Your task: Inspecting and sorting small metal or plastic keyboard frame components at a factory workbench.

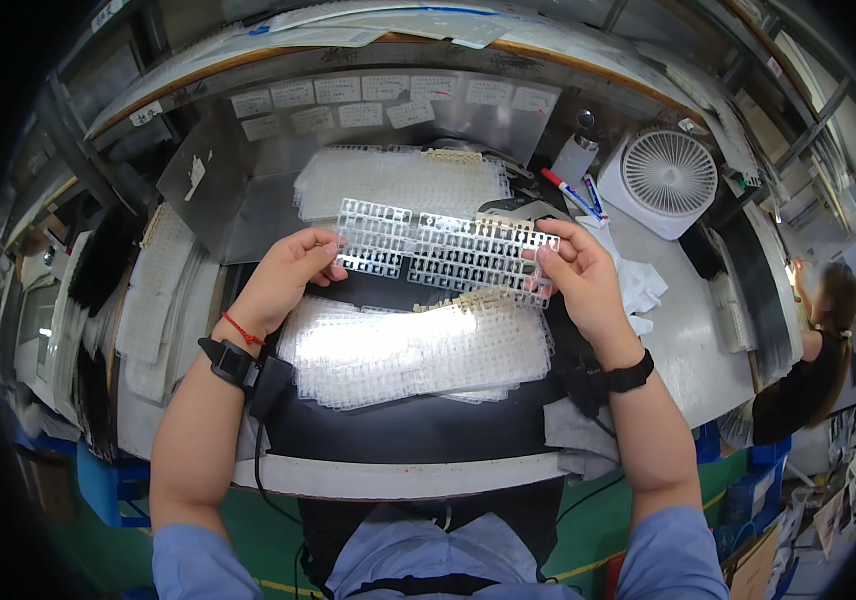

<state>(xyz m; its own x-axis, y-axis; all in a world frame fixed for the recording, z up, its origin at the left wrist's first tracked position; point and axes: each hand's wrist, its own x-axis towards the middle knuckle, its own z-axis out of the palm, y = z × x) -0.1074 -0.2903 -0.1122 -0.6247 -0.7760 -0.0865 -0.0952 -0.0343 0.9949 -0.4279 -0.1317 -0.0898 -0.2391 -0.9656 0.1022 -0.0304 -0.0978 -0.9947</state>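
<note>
Between my two hands, raised over the black mat (pixel 388 435), is a thin perforated keyboard-shaped plate (pixel 418 245) with rows of small square openings. My left hand (pixel 293 270) pinches its left end between thumb and fingers. At the other end my right hand (pixel 583 275) grips the plate's right edge, thumb in front. Below it lies a stack of similar translucent plates (pixel 418 350), glaring with reflected light. Behind the held plate another pile of such plates (pixel 398 180) rests against the back of the bench.
A white fan (pixel 663 185) stands at the back right, beside a white bottle (pixel 576 155) and a red marker (pixel 558 185). Crumpled white tissue (pixel 638 285) lies right of my right hand. More stacked plates (pixel 163 290) flank the left. A co-worker (pixel 813 360) is at far right.
</note>
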